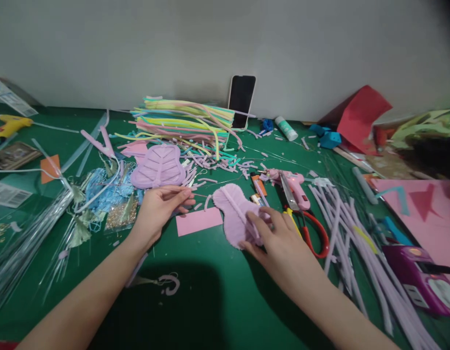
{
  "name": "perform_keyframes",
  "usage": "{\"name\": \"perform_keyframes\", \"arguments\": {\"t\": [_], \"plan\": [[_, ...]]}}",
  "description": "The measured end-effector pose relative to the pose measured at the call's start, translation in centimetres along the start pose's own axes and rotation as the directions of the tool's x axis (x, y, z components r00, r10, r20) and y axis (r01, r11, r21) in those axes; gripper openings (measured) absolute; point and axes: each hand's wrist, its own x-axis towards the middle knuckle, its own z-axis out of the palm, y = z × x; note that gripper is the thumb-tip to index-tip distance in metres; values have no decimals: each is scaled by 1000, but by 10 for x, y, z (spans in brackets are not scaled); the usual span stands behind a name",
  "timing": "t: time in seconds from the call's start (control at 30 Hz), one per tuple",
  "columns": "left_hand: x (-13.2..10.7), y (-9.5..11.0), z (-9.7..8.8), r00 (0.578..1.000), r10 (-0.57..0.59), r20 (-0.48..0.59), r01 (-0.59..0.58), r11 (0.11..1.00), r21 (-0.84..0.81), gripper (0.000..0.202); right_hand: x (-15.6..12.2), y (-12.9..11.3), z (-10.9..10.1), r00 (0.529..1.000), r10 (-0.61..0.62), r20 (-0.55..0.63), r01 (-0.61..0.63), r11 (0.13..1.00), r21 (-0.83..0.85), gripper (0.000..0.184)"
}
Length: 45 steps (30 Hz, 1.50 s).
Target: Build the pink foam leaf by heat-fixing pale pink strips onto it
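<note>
My left hand (164,206) is closed in a pinch, and a thin wire-like strand sticks out from its fingertips towards a short curled lilac stem (207,201). My right hand (276,233) grips the lower right edge of a fuzzy lilac wing-shaped piece (234,209), thumb at the bottom and fingers over the top. A raised rib runs along that piece. Between the hands lies a pink paper rectangle (199,222), partly next to the fuzzy piece. Just beyond my left hand is a lilac leaf-patterned pad (159,166).
Red-handled scissors (314,233) and a pink glue gun (296,187) lie to the right, beside long lilac pipe cleaners (356,243). Coloured pipe cleaners (184,116) are piled at the back before a leaning phone (242,99). Blue tassels (104,189) and a yellow glue gun (13,124) are left.
</note>
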Motion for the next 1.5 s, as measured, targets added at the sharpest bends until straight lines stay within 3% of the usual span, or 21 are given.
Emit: {"name": "perform_keyframes", "arguments": {"t": [0.1,0.23,0.43,0.67,0.87,1.07,1.5], "plan": [[3,-3,-3,997,-73,-9,73,997,3,31,-5,-10,3,999,-50,21,51,997,-64,45],[3,-4,-5,986,-164,23,165,986,-37,27,-9,-27,4,995,-38,95,38,999,3,40],[0,-6,-7,982,-171,79,167,985,45,27,-16,-40,2,980,-50,192,31,995,97,30],[5,-7,-7,980,-187,71,181,980,84,27,2,-25,-6,986,-15,167,-18,981,196,23],[5,-8,-9,977,-192,88,185,979,81,28,15,-18,1,990,6,144,-36,977,210,20],[6,-6,-8,973,-202,111,196,979,62,25,16,-18,9,997,-1,75,-18,967,253,19],[8,-11,-4,981,-159,107,155,987,44,21,17,-18,17,998,13,61,-26,975,221,20]]}}
